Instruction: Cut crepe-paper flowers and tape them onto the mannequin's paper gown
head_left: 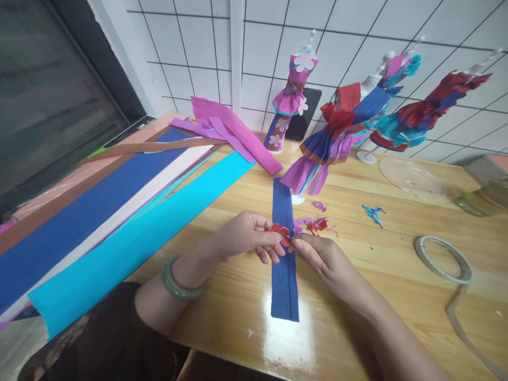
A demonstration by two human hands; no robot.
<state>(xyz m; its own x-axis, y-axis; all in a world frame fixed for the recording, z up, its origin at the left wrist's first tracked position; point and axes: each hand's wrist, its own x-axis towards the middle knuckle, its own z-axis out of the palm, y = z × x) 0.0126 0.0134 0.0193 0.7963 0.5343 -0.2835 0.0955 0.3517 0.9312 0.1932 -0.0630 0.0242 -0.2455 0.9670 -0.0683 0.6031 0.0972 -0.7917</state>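
Note:
A small red paper flower (281, 231) is pinched between the thumb and fingers of my left hand (256, 236), above a dark blue paper strip (284, 296) lying on the table. My right hand (317, 254) touches the flower's right edge, its thumb and index finger pressed together there; what lies between those fingertips is too small to make out. Purple and red paper scraps (317, 226) lie just beyond my right hand. Behind the strip stands a small form dressed in red, blue and purple paper (325, 143).
Long coloured paper strips (159, 222) spread over the left side. At the back stand another dressed form (293, 95), a phone (305, 114) and a red-and-blue dressed form (420, 114). A tape roll (423, 254) and blue scraps (373, 214) lie on the wooden table (230, 317) at right.

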